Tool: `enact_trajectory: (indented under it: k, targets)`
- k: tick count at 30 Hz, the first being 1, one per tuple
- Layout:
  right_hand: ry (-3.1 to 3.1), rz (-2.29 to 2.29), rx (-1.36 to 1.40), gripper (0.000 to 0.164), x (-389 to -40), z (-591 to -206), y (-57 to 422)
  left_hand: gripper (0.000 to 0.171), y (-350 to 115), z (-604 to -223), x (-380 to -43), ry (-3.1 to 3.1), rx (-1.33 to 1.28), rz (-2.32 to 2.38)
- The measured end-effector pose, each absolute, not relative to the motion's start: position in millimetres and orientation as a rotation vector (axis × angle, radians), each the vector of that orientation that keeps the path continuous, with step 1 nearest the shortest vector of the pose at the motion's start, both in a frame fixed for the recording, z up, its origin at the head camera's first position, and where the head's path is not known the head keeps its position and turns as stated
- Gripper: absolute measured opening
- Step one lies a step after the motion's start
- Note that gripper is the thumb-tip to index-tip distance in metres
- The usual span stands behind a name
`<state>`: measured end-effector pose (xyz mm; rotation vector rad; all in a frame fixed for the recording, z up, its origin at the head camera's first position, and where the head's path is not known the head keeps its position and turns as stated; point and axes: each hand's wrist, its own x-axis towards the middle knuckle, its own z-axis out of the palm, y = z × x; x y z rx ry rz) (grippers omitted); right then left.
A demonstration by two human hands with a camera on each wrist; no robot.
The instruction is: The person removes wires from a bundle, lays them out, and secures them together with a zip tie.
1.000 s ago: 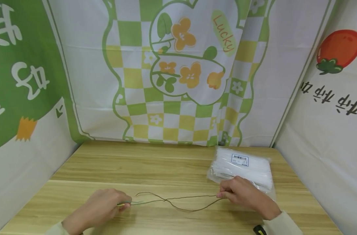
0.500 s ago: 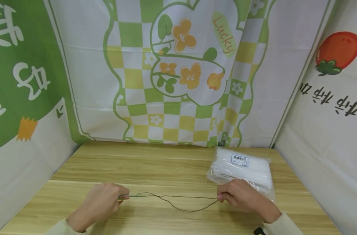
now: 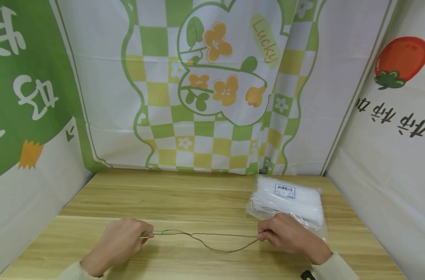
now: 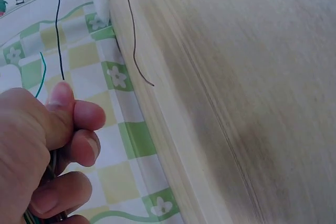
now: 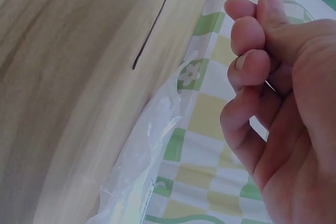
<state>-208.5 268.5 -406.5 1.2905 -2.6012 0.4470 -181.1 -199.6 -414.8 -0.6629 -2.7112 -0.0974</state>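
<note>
The straight wire (image 3: 226,235), thin and dark, spans the gap between the two hands, above the counter (image 3: 170,198); the bowed wire (image 3: 226,252) crosses it and sags below. Expect negligible weight, ready flexing and a tendency to retain bends. The surface is probably smooth enough to slip, so a fingertip pinch near the end is the suitable hold. The fingers of the left hand (image 3: 123,237) pinch the straight wire; further wires lie gathered in the palm, and a green wire end (image 4: 44,69) projects beside the thumb. The fingers of the right hand (image 3: 280,233) pinch the opposite portion; the bowed wire's attachment cannot be determined. Behind the right hand, a clear plastic bag (image 3: 256,212) lies on the counter, enclosing white contents (image 3: 305,204) of undetermined type and carrying a barcode label (image 3: 285,191).
</note>
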Motion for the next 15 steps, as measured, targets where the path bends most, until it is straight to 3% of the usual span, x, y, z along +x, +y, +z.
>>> enact_trajectory:
  k: [15]
  targets:
    - [-2.762, 0.409, 1.208, 0.021, -215.2, -416.7, 268.2, 0.038, -196.5, -430.2, -189.3, -2.771, -0.745, -0.076]
